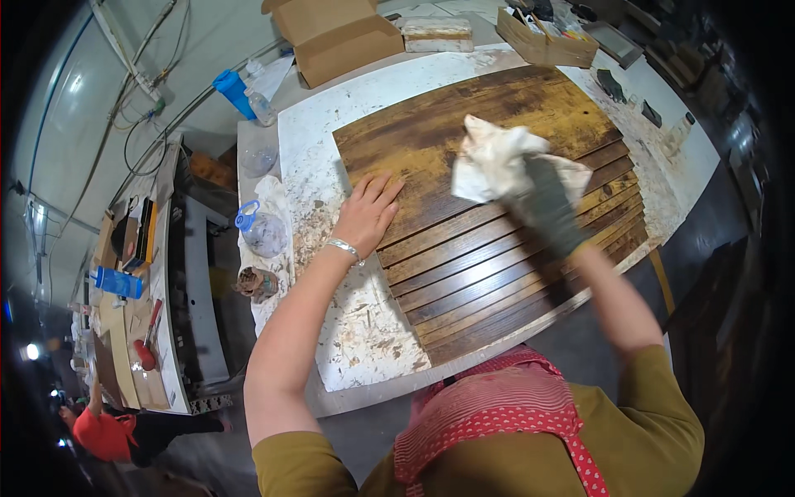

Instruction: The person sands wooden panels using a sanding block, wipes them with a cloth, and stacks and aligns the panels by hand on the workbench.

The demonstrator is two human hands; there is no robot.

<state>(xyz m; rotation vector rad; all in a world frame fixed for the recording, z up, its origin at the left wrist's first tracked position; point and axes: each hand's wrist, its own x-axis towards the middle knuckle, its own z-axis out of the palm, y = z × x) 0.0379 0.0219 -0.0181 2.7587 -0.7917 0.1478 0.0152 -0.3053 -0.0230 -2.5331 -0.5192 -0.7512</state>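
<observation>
A stack of dark brown wooden boards (489, 282) lies fanned out on the table, the near edges overlapping like steps. Its uppermost board (414, 137) has a mottled, glossy finish. My left hand (368, 214), bare with a silver bracelet at the wrist, rests flat on the left edge of that board, fingers spread. In a dark green glove, my right hand (542, 203) grips a crumpled white rag (501, 161) with brownish stains over the right part of the top board. Motion blurs the glove, and its fingers are partly hidden by the rag.
White, stain-spattered sheeting (352, 344) covers the table. Along its left side stand a blue cup (234, 93), a clear bottle (262, 108), a blue-lidded jug (263, 230) and a stained jar (257, 283). Cardboard boxes (344, 50) sit behind. A person in red (103, 432) is at a bench far left.
</observation>
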